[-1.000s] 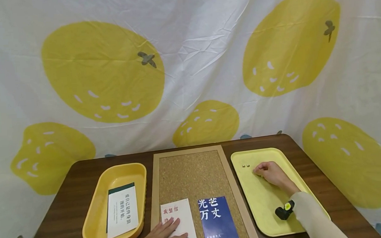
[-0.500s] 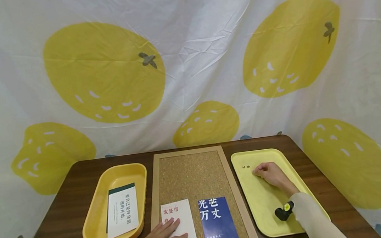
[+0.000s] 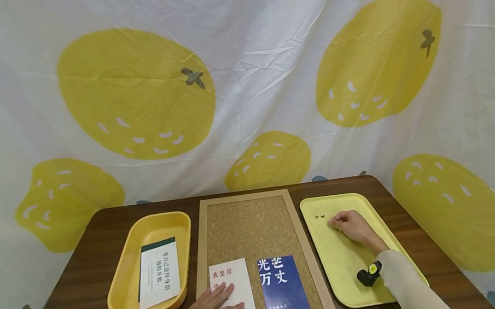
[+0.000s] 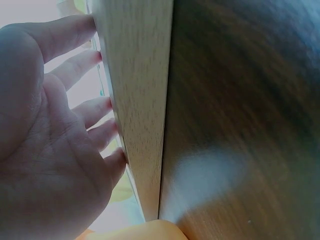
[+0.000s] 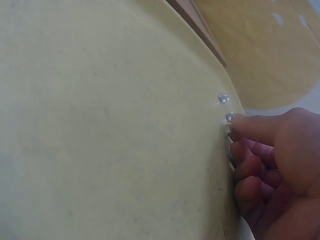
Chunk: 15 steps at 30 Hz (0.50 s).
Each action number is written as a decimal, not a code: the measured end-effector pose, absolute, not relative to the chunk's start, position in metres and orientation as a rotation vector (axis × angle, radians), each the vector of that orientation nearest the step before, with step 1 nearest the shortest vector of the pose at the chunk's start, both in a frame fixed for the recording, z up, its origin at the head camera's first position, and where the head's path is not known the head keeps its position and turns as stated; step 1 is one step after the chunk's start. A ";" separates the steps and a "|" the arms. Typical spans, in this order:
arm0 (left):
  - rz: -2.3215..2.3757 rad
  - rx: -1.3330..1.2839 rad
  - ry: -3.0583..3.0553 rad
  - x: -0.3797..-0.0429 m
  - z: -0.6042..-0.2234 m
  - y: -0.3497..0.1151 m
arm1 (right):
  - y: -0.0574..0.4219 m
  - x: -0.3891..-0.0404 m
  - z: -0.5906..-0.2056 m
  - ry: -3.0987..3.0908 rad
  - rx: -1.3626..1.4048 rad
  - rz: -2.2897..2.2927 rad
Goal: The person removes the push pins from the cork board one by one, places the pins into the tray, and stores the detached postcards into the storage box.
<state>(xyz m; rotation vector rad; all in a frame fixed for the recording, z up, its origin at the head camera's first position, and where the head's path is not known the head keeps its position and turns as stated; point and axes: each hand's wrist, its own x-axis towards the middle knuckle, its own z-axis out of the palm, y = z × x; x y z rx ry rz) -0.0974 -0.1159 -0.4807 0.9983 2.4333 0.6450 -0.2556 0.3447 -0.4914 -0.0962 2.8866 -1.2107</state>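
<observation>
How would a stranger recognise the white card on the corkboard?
On the brown table, find the corkboard between the deep basin and the flat tray. At its near left is the white card with red characters, unlike the blue card alongside.

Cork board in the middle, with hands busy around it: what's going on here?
A person is working bare-handed at a brown table. Their left hand lies spread on a red-lettered card on the cork board, beside a blue card. Their right hand is at the yellow tray, close to two small shiny studs; whether it pinches another, I can't tell. To the left, an orange-yellow tub holds a white card over a dark green one.
</observation>
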 end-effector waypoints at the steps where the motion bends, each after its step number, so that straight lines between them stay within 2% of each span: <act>1: 0.642 0.998 2.435 -0.097 -0.480 -0.116 | 0.345 -0.256 -0.492 2.886 -0.094 -1.211; 15: 0.637 0.984 2.415 -0.098 -0.479 -0.115 | 0.349 -0.255 -0.485 2.786 -0.016 -1.328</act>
